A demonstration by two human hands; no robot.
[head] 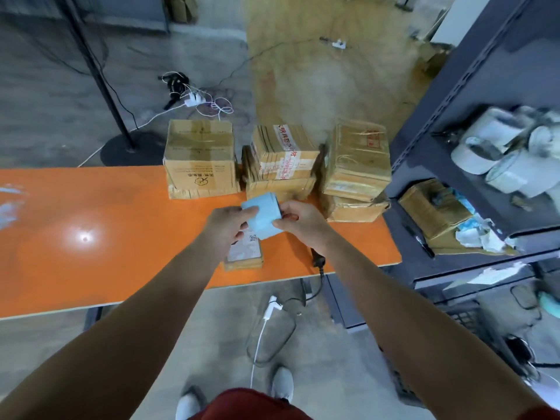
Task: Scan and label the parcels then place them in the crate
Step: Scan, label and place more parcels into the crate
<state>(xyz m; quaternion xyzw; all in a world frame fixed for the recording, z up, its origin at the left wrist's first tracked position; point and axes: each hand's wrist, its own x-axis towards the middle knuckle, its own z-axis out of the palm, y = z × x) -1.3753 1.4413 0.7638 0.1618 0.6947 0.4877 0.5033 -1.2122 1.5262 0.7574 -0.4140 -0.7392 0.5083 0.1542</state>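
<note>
The left hand (225, 225) and right hand (298, 221) meet over the orange table (106, 213), each pinching one side of a pale blue label pad (263, 215) held tilted just above the surface. Right under the hands a small flat parcel (244, 256) with a white printed label lies close to the table's near edge. A black scanner (318, 262) lies beside the right wrist, its handle overhanging that edge and its cable dropping to the floor. Behind the pad, three piles of cardboard parcels line the far edge: a large box (200, 159) on the left, a taped stack (281, 159) in the middle and a leaning stack (356, 165) at the right corner, closing off the back. The table's left half lies bare and glossy. A grey shelving unit (454, 101) stands hard against the table's right end, carrying tape rolls (509, 150) and a carton (430, 207). Loose cables (197, 98) sprawl on the floor beyond.
</note>
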